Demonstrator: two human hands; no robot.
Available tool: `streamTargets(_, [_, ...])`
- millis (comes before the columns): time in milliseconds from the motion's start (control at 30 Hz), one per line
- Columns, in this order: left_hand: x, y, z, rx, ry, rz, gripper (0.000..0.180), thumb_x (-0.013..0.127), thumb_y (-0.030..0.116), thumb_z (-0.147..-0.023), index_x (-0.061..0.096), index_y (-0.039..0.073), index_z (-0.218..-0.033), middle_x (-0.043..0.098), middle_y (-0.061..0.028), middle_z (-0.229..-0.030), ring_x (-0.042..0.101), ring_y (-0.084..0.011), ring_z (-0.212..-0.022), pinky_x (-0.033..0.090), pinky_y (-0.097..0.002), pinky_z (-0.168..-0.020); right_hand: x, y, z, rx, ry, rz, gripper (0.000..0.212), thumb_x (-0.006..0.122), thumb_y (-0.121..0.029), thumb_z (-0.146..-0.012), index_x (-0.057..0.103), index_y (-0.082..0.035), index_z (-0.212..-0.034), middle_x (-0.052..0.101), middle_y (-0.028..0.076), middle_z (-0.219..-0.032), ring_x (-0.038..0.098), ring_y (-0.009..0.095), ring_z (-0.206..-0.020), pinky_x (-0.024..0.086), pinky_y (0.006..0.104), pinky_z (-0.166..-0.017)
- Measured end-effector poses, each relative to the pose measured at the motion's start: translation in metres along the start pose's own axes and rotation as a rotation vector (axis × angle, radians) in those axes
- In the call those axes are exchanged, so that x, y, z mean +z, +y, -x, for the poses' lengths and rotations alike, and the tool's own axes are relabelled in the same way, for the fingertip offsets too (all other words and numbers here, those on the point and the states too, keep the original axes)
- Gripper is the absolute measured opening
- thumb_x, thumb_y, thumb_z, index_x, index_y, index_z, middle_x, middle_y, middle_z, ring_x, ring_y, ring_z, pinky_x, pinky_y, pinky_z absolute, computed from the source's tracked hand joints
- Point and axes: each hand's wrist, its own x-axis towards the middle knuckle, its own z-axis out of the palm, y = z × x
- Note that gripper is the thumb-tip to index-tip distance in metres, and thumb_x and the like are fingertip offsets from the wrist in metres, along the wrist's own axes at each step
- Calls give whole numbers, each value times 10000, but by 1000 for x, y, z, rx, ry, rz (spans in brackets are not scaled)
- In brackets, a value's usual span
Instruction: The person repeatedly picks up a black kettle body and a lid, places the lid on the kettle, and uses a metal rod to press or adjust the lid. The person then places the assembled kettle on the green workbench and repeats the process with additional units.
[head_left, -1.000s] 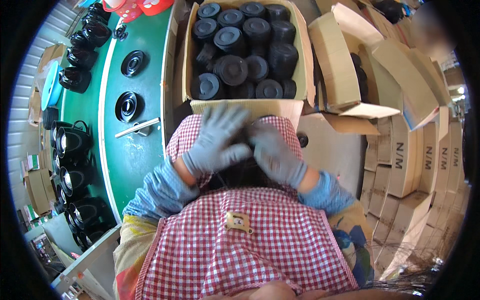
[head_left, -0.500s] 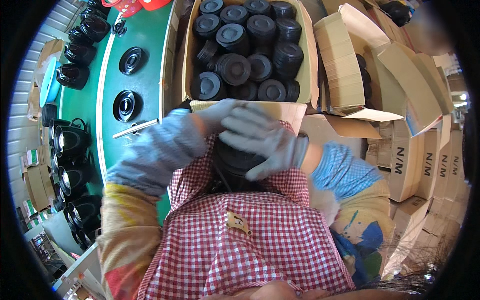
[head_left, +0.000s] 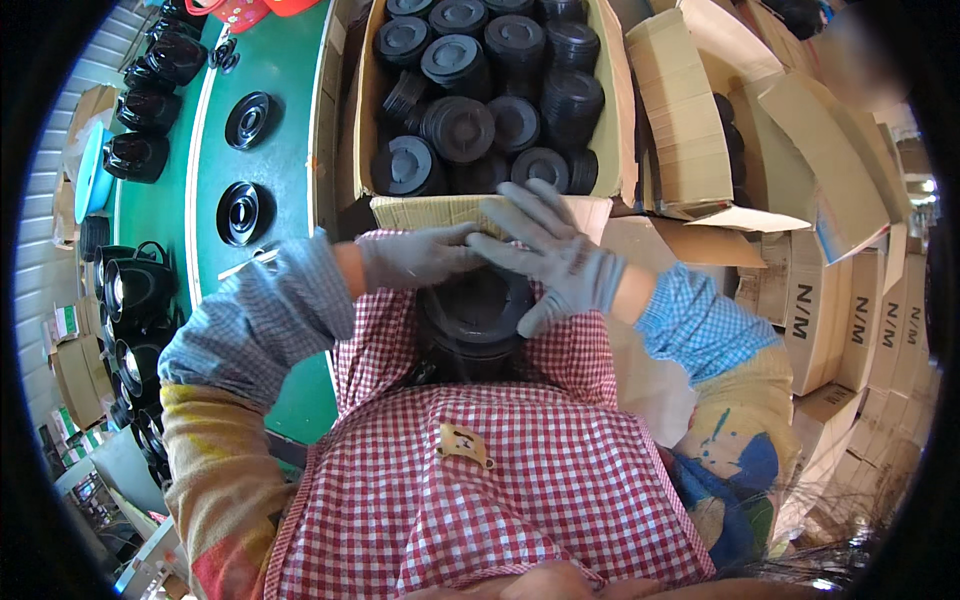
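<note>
Both my hands wear grey gloves above a round black pot-like thing (head_left: pixel 475 310) between my knees. It has a wide rim, and its lower part is hidden by the apron. My left hand (head_left: pixel 420 258) reaches in from the left, fingers stretched toward the right hand, with no held thing visible. My right hand (head_left: pixel 560 258) is open, its fingers spread and thumb low, close to the pot-like thing's right edge. The fingertips of the two hands meet or overlap; whether they touch I cannot tell.
Ahead stands a cardboard box (head_left: pixel 365 120) of stacked black discs (head_left: pixel 465 130). On the green bench (head_left: pixel 285 130) at left lie black lids (head_left: pixel 245 212) beside several black pots (head_left: pixel 140 285). Open cartons (head_left: pixel 685 120) and stacked boxes (head_left: pixel 805 305) stand at right.
My left hand has drawn left and down, away from under the right hand. The right hand has spread its fingers and shifted slightly right. More of the black pot-like thing now shows.
</note>
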Motion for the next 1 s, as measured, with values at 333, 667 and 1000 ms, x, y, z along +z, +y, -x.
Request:
streamTargets(333, [-4,30,-19,116,17,-864,312,606,196,-1008,631,22,-1265,680,-182,-1241,670,-312,-1143,534,-417,-999,20,-12,-4,-93,267,-130,996,675,-688,-799,372,-156,-1584,324,192,-1615,284,430,-1490,133,614,-1221])
streamTargets(667, [30,53,-55,-278,131,-872,394,678,313,-943,672,34,-1220,700,-165,-1155,673,-326,-1070,536,-423,-934,45,-121,-55,-166,61,-97,853,625,-627,-872,409,-176,-1564,286,181,-1653,223,367,-1537,93,595,-1233])
streamTargets(1000, [77,53,81,299,176,-1115,821,913,336,-683,561,30,-1358,596,-202,-1349,543,-427,-1304,448,-481,-1106,40,-47,69,463,823,-532,460,498,-288,-1074,545,11,-1420,542,204,-1448,497,329,-1369,392,385,-1146])
